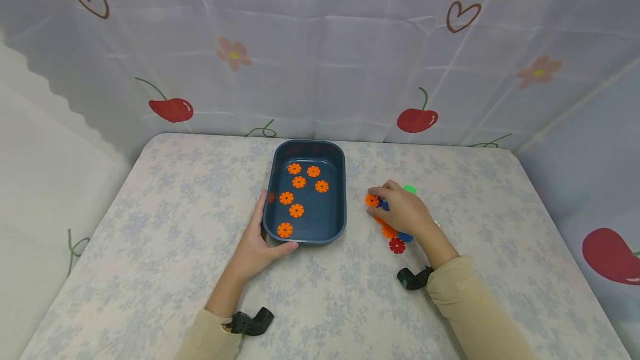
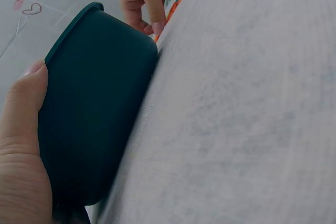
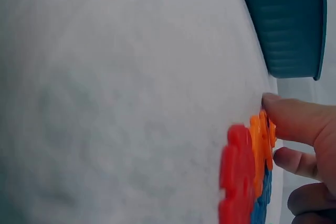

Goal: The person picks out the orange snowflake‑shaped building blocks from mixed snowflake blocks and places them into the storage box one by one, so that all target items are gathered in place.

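Note:
A dark blue rectangular tray [image 1: 324, 226] stands on the table with several orange snowflake discs [image 1: 296, 210] lying in it. My left hand [image 1: 253, 251] grips its near left corner, the thumb over the near rim and the fingers along the left side. In the left wrist view the thumb [image 2: 23, 108] lies against the tray wall [image 2: 94, 108]. To the right of the tray, my right hand [image 1: 404, 210] pinches an orange snowflake disc [image 1: 372, 200] between thumb and index finger. Under and around it lie red [image 1: 397, 245], blue, orange and green discs, partly covered by the hand.
The table [image 1: 320, 304] has a pale floral cover. Behind it hangs a white curtain [image 1: 320, 71] printed with cherries, hearts and flowers. Each wrist wears a black camera mount, one at the left wrist [image 1: 252, 322] and one at the right wrist [image 1: 415, 279].

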Motion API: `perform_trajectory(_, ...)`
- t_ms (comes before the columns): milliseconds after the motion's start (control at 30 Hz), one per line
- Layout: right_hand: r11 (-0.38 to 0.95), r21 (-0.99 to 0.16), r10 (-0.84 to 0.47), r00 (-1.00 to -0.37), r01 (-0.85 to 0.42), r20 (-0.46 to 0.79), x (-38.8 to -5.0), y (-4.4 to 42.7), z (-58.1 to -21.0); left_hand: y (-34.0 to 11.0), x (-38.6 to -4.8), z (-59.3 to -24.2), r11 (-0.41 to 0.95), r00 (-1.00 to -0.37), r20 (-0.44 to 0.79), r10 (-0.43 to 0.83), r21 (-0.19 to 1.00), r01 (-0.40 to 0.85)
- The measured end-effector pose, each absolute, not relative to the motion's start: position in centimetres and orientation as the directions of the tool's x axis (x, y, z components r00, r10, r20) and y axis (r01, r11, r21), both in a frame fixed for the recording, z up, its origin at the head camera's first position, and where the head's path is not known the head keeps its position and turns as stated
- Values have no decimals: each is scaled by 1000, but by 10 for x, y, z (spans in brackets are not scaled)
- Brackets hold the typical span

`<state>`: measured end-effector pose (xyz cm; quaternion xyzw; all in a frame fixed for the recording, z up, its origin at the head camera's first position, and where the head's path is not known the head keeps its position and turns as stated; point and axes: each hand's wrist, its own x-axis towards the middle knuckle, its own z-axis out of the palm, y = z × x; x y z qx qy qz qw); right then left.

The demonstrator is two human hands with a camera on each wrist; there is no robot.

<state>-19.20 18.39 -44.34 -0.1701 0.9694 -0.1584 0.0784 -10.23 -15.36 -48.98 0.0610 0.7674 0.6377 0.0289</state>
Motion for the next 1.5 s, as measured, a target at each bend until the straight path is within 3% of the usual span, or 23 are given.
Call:
perform_trajectory(933,841,-415,-371,-928,-347,24,-190,190,-457,-154,-102,-492,219,-992,47,118,973,72)
perform_trajectory(1333,834,-470,-347,-937,-290,-39,-193,194,-457,-154,-102,-491,232,-992,51,113,970,76)
perform_trajectory(1500,821,-508,-304,-953,-260,-3,-193,191,-450,-154,-102,-492,237,-993,49,110,969,74)
